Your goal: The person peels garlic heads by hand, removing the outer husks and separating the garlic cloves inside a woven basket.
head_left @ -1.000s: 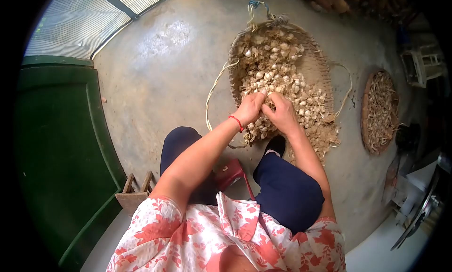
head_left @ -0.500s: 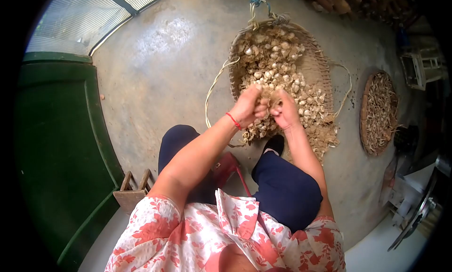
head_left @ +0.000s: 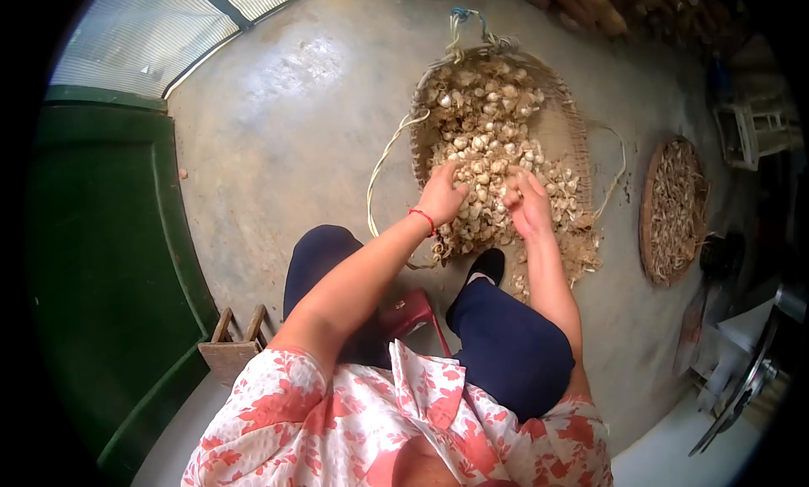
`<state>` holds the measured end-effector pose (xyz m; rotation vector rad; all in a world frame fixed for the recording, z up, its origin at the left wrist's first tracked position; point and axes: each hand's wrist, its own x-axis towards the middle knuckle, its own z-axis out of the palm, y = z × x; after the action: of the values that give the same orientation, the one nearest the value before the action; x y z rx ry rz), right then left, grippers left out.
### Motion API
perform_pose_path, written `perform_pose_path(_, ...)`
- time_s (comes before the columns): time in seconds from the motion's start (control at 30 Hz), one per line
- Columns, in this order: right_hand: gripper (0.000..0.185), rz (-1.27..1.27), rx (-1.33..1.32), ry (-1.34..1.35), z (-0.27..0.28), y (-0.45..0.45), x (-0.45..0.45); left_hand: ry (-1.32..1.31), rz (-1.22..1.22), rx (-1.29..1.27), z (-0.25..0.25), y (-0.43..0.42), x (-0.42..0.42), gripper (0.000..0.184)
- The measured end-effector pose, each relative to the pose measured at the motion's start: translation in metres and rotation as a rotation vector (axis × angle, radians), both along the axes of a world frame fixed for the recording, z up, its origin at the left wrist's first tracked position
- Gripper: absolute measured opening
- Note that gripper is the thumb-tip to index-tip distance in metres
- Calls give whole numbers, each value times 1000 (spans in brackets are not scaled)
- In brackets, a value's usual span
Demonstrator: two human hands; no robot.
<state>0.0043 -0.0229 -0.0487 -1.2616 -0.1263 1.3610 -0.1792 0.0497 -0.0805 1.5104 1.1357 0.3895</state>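
A long woven basket (head_left: 575, 108) on the floor holds a heap of garlic bulbs (head_left: 480, 141) with dry, papery skins. My left hand (head_left: 441, 199), with a red cord at the wrist, rests at the heap's near left side, its thumb apart from the fingers. Over the right part of the heap is my right hand (head_left: 530, 207), its fingers curled together; whatever they pinch is too small to make out. The two hands are apart. Loose husks (head_left: 581, 255) spill from the basket's near right end.
To the right lies a round, shallow basket (head_left: 674, 209) of dried stalk-like pieces. Rope handles (head_left: 381, 171) stick out from the long basket. A red bag (head_left: 406, 313) sits between my legs. A small wooden stool (head_left: 232, 352) stands by the green door (head_left: 101, 251).
My hands were together over the heap, working at a dry husky clump. They have separated, the left down toward the left edge, the right to the right.
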Motion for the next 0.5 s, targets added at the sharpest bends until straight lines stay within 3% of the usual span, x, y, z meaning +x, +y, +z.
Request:
perform_pose_path(0.07,29,78,14,-125,5,-14,12,21,21,-23,0,3,-2,46)
perform_pose_path(0.1,29,79,-17,-206,15,-24,17,-39,73,-212,9,6,-2,43)
perform_pose_path(0.17,27,45,-231,-481,27,-50,28,-103,137,-509,36,13,-5,36)
perform_pose_path(0.2,28,157,-341,-639,22,-72,45,-113,147,-507,33,13,-6,36)
perform_pose_path(0.23,28,271,-450,-800,7,-99,69,-94,146,-425,24,11,-6,33)
perform_pose_path(0.3,27,1019,-482,-1650,-43,-154,115,-83,161,-343,7,8,-8,31)
perform_pose_path(0.43,35,1119,-618,-1516,50,-70,60,54,62,-236,13,8,-19,29)
perform_pose_path(0.5,39,1101,-461,-1539,64,8,24,112,28,-237,30,12,-24,29)
